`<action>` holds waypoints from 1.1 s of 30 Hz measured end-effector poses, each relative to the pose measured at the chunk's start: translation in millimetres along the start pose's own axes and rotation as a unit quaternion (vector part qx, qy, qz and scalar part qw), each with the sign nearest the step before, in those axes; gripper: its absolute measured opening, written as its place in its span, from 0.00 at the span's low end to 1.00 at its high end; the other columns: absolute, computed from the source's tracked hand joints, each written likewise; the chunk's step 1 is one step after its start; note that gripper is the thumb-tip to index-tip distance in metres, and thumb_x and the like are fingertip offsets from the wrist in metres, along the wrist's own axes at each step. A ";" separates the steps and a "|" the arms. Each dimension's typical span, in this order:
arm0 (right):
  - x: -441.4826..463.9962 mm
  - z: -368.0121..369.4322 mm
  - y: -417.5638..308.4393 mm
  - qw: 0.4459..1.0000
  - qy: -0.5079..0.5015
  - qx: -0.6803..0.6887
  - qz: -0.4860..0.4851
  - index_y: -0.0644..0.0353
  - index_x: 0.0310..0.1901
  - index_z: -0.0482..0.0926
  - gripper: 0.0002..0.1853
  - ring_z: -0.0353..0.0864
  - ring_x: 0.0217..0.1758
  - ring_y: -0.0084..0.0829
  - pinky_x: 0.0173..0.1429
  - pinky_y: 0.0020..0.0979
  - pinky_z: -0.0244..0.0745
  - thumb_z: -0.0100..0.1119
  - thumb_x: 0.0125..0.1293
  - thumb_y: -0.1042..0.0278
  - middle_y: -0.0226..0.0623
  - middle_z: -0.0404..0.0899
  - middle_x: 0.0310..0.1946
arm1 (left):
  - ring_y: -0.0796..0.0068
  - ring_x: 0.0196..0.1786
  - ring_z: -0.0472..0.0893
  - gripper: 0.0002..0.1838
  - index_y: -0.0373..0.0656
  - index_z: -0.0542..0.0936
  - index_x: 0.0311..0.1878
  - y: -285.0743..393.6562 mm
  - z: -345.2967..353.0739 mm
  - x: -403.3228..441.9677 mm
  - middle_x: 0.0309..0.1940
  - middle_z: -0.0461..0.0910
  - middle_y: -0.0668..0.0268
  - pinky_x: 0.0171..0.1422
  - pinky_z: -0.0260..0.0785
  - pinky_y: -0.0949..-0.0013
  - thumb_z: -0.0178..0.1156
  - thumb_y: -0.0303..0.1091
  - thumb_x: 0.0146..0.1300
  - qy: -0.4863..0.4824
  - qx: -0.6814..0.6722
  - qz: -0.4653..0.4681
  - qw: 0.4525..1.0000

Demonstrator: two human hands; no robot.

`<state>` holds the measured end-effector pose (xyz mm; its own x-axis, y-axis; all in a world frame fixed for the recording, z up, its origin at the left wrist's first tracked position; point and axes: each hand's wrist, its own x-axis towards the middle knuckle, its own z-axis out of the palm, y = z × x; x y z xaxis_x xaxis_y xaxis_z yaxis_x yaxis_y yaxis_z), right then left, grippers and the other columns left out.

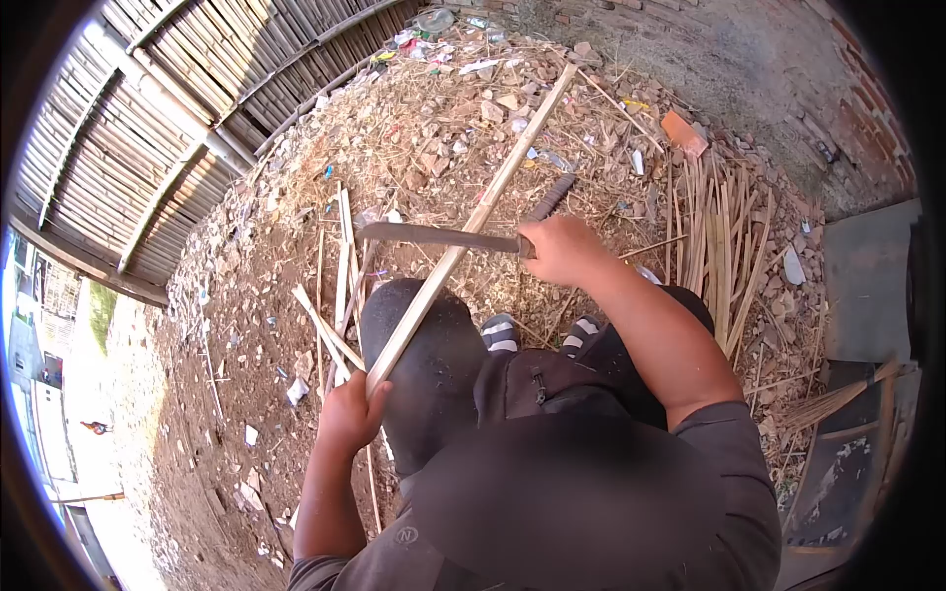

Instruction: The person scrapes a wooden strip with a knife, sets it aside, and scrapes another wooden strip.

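Note:
My left hand (pixel 354 412) is closed round the lower end of a long, pale split bamboo strip (pixel 514 158), which slants up and away to the right over my knee. My right hand (pixel 569 250) grips a machete (pixel 419 234) at its handle end. The dark blade lies crosswise against the strip, about halfway along it, with its tip pointing left. Just beyond my right hand shows a dark ridged handle (pixel 554 197); what it belongs to is hidden. Several more bamboo strips (pixel 343 258) lie on the ground near my left hand.
A heap of split strips (pixel 724 236) lies to the right, near a broken brick piece (pixel 684 133). Stones, straw and litter cover the ground. A bamboo fence (pixel 138 138) stands at left, a brick wall (pixel 729 74) at the back right. My sandalled feet (pixel 501 333) are below.

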<state>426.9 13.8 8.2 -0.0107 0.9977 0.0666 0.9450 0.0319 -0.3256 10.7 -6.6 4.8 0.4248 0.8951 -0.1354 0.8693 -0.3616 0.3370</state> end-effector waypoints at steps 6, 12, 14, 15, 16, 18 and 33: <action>23.4 10.0 71.3 0.975 0.075 0.128 0.164 0.56 0.40 0.81 0.12 0.87 0.42 0.52 0.47 0.52 0.82 0.66 0.57 0.61 0.47 0.86 0.32 | 0.33 0.35 0.83 0.24 0.37 0.74 0.37 -2.5 -3.5 -3.4 0.27 0.82 0.42 0.40 0.74 0.39 0.59 0.53 0.73 -0.006 -0.007 -0.010 1.000; 0.4 -3.4 24.9 0.999 -0.002 0.018 0.028 0.53 0.38 0.81 0.10 0.87 0.41 0.51 0.46 0.52 0.81 0.66 0.57 0.61 0.47 0.86 0.33 | 0.34 0.35 0.83 0.25 0.37 0.75 0.36 -2.3 -8.8 -2.9 0.28 0.82 0.42 0.40 0.74 0.41 0.62 0.54 0.70 -0.020 -0.001 -0.008 1.000; 5.4 -1.8 33.7 1.000 -0.003 0.016 0.018 0.54 0.44 0.83 0.14 0.87 0.40 0.51 0.47 0.50 0.81 0.67 0.56 0.62 0.48 0.86 0.33 | 0.35 0.36 0.83 0.24 0.37 0.76 0.36 -6.5 -8.4 -3.8 0.28 0.82 0.43 0.41 0.74 0.42 0.64 0.53 0.69 -0.039 -0.012 0.006 0.999; 6.8 -0.3 40.0 1.000 -0.006 0.017 0.014 0.55 0.47 0.84 0.17 0.87 0.39 0.51 0.47 0.49 0.81 0.68 0.55 0.62 0.48 0.86 0.32 | 0.35 0.36 0.84 0.24 0.36 0.76 0.36 -4.7 -9.5 -7.8 0.28 0.83 0.43 0.41 0.74 0.43 0.65 0.53 0.68 -0.047 -0.020 -0.010 0.999; 11.5 8.8 56.7 0.991 0.046 0.101 0.077 0.57 0.47 0.84 0.17 0.87 0.41 0.48 0.47 0.46 0.81 0.67 0.56 0.63 0.49 0.86 0.34 | 0.36 0.37 0.84 0.24 0.36 0.77 0.36 -0.5 -13.0 -8.8 0.28 0.83 0.43 0.41 0.74 0.43 0.65 0.52 0.68 -0.052 -0.028 -0.023 0.998; 19.9 12.6 93.4 0.975 0.075 0.125 0.166 0.60 0.51 0.84 0.20 0.88 0.42 0.47 0.48 0.44 0.81 0.68 0.57 0.62 0.50 0.86 0.36 | 0.37 0.37 0.85 0.21 0.36 0.78 0.38 6.5 -19.7 -5.9 0.29 0.83 0.44 0.42 0.75 0.45 0.66 0.49 0.67 -0.052 -0.033 -0.036 0.997; -6.5 -11.8 60.6 0.976 0.060 0.171 0.120 0.66 0.57 0.80 0.29 0.86 0.44 0.49 0.49 0.44 0.78 0.73 0.61 0.53 0.52 0.85 0.39 | 0.39 0.36 0.85 0.14 0.41 0.81 0.50 6.1 -7.7 -12.9 0.30 0.84 0.45 0.41 0.76 0.46 0.63 0.40 0.67 0.012 -0.063 0.002 0.998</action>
<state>488.1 8.6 -0.8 0.2547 0.9655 0.0535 0.7509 -0.1626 -0.6400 8.7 -18.4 15.8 0.4207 0.9003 -0.1119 0.8283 -0.3309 0.4521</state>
